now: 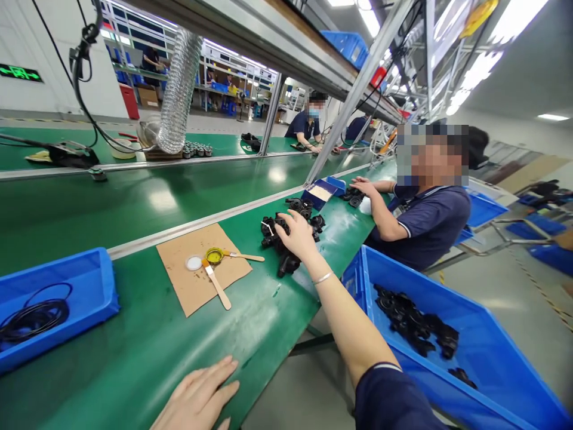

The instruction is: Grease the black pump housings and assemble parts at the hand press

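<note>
My right hand [298, 237] reaches out over a cluster of black moulded parts [286, 263] on the green bench, its fingers apart. The fingertips are at the parts; whether they touch one is unclear. A small white strip [267, 227] shows among the parts beside my thumb. My left hand [199, 394] is low at the near edge of the bench, fingers stretched out, holding nothing. Between the hands and farther left, a cardboard sheet [176, 257] carries a small dish of yellow stuff [215, 256], a white lid [194, 263] and two wooden-handled brushes [218, 289].
A blue bin of black cords [36, 316] stands at the left. Right of the bench, a large blue crate [501, 352] holds more black parts. A co-worker [425, 209] handles parts farther along, near a dark blue box [320, 194]. A metal post [353, 98] slants above.
</note>
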A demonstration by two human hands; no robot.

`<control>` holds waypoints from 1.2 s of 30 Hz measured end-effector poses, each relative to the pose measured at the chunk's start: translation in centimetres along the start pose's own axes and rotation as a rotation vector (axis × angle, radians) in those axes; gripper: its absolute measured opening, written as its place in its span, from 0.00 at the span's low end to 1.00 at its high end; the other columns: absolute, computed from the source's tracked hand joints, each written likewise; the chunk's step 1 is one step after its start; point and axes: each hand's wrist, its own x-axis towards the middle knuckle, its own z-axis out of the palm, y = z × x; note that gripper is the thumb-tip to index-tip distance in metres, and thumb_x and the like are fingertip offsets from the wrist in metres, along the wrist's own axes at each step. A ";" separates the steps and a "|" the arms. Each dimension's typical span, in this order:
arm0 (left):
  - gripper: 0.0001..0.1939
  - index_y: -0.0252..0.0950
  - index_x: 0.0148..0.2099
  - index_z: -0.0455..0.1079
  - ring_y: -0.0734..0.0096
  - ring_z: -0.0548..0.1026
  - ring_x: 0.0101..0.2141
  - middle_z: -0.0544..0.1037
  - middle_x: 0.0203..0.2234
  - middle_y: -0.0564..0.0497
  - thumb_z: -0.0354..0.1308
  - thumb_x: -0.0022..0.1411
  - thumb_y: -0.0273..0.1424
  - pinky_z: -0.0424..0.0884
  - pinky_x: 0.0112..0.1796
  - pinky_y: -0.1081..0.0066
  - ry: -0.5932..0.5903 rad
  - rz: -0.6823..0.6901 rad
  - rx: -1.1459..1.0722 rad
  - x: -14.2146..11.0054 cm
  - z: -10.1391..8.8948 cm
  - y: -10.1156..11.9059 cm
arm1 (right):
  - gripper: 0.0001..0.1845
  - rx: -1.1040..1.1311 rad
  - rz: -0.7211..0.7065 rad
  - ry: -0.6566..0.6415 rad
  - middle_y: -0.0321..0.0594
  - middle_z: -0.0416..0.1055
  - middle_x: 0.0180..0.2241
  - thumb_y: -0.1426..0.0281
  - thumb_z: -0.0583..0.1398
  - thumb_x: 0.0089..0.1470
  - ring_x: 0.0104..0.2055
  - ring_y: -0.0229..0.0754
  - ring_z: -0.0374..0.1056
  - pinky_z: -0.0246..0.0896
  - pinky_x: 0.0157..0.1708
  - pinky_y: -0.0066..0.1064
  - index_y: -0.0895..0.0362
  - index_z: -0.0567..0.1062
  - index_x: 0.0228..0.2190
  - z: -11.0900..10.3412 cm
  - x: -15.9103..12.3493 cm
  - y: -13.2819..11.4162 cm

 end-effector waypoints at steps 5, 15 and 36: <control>0.13 0.40 0.52 0.74 0.63 0.80 0.51 0.80 0.53 0.46 0.58 0.65 0.30 0.80 0.46 0.71 0.013 -0.050 -0.063 -0.1 -0.9 0.5 | 0.22 0.113 0.029 0.131 0.51 0.69 0.48 0.55 0.57 0.62 0.51 0.52 0.67 0.65 0.53 0.46 0.55 0.74 0.51 -1.8 -6.9 -1.0; 0.19 0.46 0.60 0.69 0.61 0.75 0.57 0.77 0.57 0.47 0.54 0.68 0.30 0.75 0.55 0.62 -0.078 -0.321 -0.411 -1.8 -1.0 0.7 | 0.16 0.603 0.175 0.345 0.42 0.68 0.30 0.56 0.60 0.59 0.35 0.46 0.66 0.66 0.38 0.41 0.57 0.76 0.32 -0.3 -11.7 -0.8; 0.19 0.40 0.51 0.71 0.51 0.76 0.53 0.76 0.54 0.45 0.67 0.60 0.38 0.78 0.44 0.61 0.732 -1.317 -1.641 -1.5 -9.2 0.7 | 0.11 0.808 -0.421 -0.305 0.46 0.74 0.42 0.67 0.52 0.67 0.45 0.47 0.73 0.73 0.49 0.46 0.52 0.71 0.46 2.5 -13.2 -16.6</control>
